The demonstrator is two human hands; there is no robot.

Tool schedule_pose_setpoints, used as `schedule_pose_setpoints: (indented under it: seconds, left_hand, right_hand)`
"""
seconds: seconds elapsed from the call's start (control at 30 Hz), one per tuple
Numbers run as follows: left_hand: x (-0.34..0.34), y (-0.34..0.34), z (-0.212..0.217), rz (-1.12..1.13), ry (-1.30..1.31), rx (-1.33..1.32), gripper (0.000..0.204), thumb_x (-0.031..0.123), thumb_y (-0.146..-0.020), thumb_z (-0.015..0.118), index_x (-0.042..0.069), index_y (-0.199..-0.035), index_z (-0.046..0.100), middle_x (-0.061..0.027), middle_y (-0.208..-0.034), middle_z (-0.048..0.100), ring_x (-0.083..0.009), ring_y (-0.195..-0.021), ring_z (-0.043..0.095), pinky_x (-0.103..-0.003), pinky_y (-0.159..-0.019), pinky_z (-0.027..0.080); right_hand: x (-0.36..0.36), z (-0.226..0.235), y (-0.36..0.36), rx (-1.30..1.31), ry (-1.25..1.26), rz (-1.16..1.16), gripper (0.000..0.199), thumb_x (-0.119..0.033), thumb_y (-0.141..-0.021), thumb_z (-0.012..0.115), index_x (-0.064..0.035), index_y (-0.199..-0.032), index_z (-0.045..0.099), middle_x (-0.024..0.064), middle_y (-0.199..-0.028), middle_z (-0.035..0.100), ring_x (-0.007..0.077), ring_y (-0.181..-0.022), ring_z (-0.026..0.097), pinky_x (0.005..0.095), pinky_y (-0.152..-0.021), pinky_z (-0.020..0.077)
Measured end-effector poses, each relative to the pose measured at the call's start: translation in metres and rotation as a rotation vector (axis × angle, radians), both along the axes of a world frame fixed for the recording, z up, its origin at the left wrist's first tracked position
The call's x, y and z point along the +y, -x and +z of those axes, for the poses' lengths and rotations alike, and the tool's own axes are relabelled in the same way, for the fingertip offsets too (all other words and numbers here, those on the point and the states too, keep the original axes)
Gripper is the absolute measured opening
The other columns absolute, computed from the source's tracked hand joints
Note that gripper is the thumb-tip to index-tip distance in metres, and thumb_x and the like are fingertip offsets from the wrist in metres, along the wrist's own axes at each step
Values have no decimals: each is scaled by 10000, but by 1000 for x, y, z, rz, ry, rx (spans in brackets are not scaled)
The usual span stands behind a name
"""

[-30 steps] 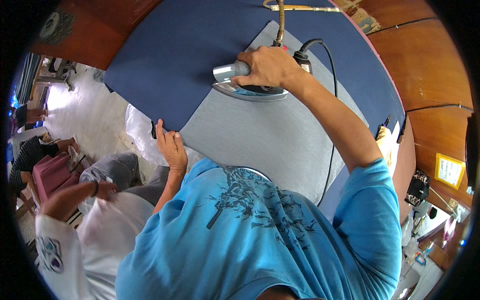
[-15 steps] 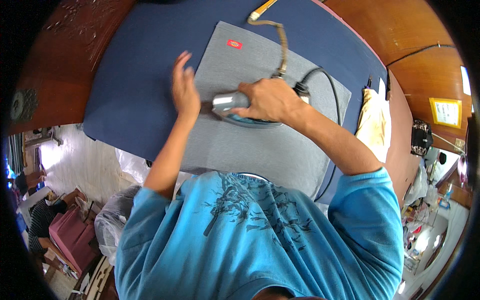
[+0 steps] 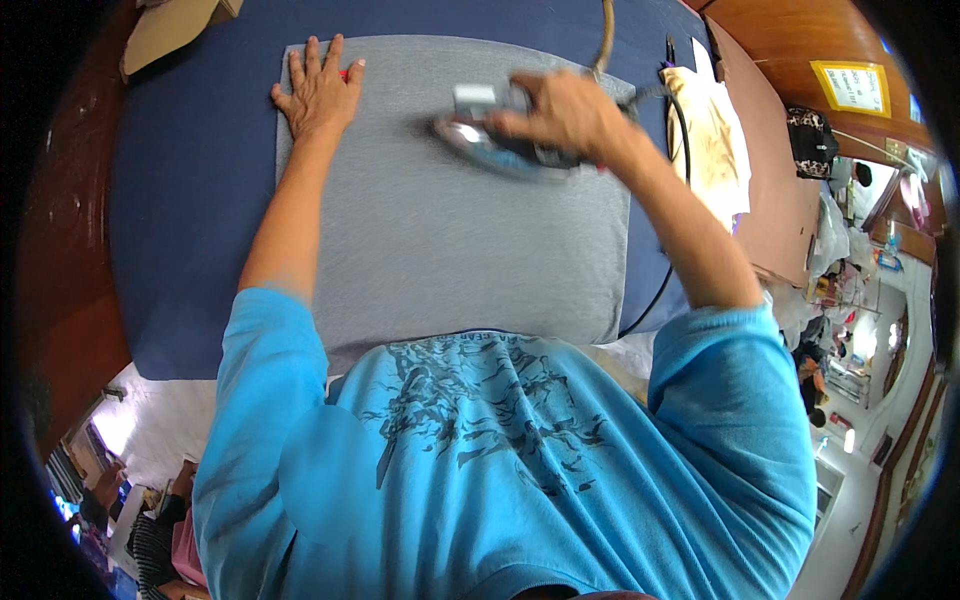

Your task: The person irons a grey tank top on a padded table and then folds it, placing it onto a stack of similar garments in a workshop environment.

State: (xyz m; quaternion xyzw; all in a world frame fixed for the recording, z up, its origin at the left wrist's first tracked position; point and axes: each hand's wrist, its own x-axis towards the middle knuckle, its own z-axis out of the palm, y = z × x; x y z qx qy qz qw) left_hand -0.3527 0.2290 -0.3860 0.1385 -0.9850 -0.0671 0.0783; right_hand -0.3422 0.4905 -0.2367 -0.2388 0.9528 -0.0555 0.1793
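A grey piece of fabric point(image 3: 470, 240) lies flat on the dark blue padded table. My left hand point(image 3: 322, 95) rests palm down on its far left corner, fingers spread, partly covering a small red label point(image 3: 345, 75). My right hand point(image 3: 575, 110) is wrapped round the handle of a steam iron point(image 3: 500, 150), which is over the upper middle of the fabric with its tip toward the left. The iron is blurred by motion, so whether its plate touches the cloth I cannot tell. A brown hose point(image 3: 606, 40) and a black cord point(image 3: 683, 135) run from behind it.
Folded cream cloth point(image 3: 705, 140) lies at the table's right edge, beside a brown board point(image 3: 765, 170). At the far left sits a piece of cardboard point(image 3: 170, 35). The blue table cover point(image 3: 200, 240) extends left of the fabric. A dark bag point(image 3: 810, 140) is beyond the right side.
My left hand has come down from the air onto the fabric's far left corner. The iron in my right hand has moved across the fabric. My view has shifted, and the fabric appears straighter.
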Motion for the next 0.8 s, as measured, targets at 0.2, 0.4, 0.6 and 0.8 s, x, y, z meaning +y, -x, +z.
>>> schedule_pose_setpoints:
  seconds: [0.2, 0.4, 0.6, 0.8]
  left_hand:
    - [5, -3, 1, 28, 40, -38, 531, 498, -917, 300, 280, -1400, 275, -42, -1482, 189, -256, -1373, 130, -591, -1031, 150]
    - [4, 4, 12, 24, 44, -104, 547, 509, -910, 325, 291, -1407, 254, -21, -1484, 186, -241, -1374, 128, -588, -1035, 149]
    - [2, 5, 14, 39, 68, -137, 540, 513, -911, 318, 309, -1406, 246, -10, -1487, 179, -236, -1374, 129, -583, -1035, 161]
    - [11, 5, 16, 52, 84, -123, 543, 519, -910, 312, 303, -1405, 254, -13, -1484, 184, -236, -1373, 134, -576, -1037, 168]
  right_hand:
    - [36, -1, -37, 64, -6, -263, 640, -645, -767, 522, -34, -924, 635, 136, -596, 615, 217, -501, 619, 331, -487, 520]
    - [55, -11, 92, 275, 25, -263, 674, -627, -734, 535, -64, -1095, 619, 203, -881, 651, 341, -851, 640, 407, -764, 506]
    - [111, -7, 139, 221, 22, -107, 666, -611, -711, 551, -95, -1129, 605, 215, -944, 641, 345, -870, 633, 387, -813, 490]
    - [161, -20, 128, 244, 55, -178, 725, -637, -713, 534, -37, -1111, 614, 200, -888, 655, 338, -829, 644, 388, -792, 502]
